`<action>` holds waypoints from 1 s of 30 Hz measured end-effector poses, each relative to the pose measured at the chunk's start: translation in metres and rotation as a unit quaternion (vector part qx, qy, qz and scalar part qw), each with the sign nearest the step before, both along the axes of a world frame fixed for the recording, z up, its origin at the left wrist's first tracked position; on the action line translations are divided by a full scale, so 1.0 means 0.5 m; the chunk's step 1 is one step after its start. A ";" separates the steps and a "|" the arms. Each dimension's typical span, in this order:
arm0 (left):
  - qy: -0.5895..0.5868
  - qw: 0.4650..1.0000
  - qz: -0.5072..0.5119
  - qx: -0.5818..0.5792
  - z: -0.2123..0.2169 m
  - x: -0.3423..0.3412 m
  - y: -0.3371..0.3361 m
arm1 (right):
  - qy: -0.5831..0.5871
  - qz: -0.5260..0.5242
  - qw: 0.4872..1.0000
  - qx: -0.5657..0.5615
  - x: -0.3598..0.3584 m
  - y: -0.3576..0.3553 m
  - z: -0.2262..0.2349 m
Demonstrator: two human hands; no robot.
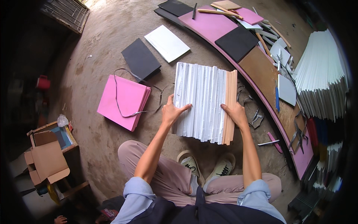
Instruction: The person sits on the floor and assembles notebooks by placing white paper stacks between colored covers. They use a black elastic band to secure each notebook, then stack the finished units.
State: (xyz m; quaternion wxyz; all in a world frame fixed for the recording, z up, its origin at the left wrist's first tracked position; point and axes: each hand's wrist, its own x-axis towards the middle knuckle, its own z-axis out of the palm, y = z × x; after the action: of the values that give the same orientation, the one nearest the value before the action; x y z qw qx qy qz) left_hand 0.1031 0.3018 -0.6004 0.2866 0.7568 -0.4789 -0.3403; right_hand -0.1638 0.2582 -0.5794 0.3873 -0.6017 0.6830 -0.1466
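Note:
A thick stack of white sheets (199,102) stands on edge in front of me, with several orange sheets (229,104) at its right side; they look like foam sheets. My left hand (174,112) grips the stack's left side, thumb laid over the top edges. On the opposite side my right hand (235,114) presses the orange sheets, its thumb also on top. Both hands are closed on the stack between them. To the left lies a pile of pink sheets (121,100), with a loose dark strap (116,87) trailing across it.
Beyond are a black stack (141,58) and a white stack (167,43). A long pink-edged board (209,24) curves along the right, bearing scraps and a blue-handled tool (277,99). Tall white sheets (320,71) stand farther right. Cardboard box (48,158) and another person's hand (60,219) are lower left.

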 end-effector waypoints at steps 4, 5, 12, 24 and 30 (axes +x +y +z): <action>0.039 0.997 -0.026 -0.058 0.055 -0.022 -0.029 | 0.071 -0.017 0.995 -0.066 -0.014 -0.003 0.121; 0.053 0.995 -0.033 -0.072 0.061 -0.028 -0.041 | 0.078 -0.026 0.993 -0.085 -0.014 -0.005 0.152; 0.194 0.979 -0.036 -0.049 -0.024 -0.054 -0.083 | 0.179 -0.051 0.980 -0.073 0.011 -0.032 0.202; 0.220 0.972 -0.081 -0.002 -0.102 -0.028 -0.085 | 0.267 -0.014 0.963 -0.028 0.051 -0.041 0.156; 0.002 0.997 -0.060 0.055 -0.102 0.054 -0.063 | 0.203 0.081 0.973 -0.080 0.156 -0.028 0.248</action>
State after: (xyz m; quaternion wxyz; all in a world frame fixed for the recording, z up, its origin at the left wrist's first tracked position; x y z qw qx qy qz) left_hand 0.1301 0.2702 -0.6512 0.2242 0.7406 -0.5034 -0.3845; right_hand -0.0856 0.2443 -0.4555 0.2020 -0.7010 0.6825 -0.0438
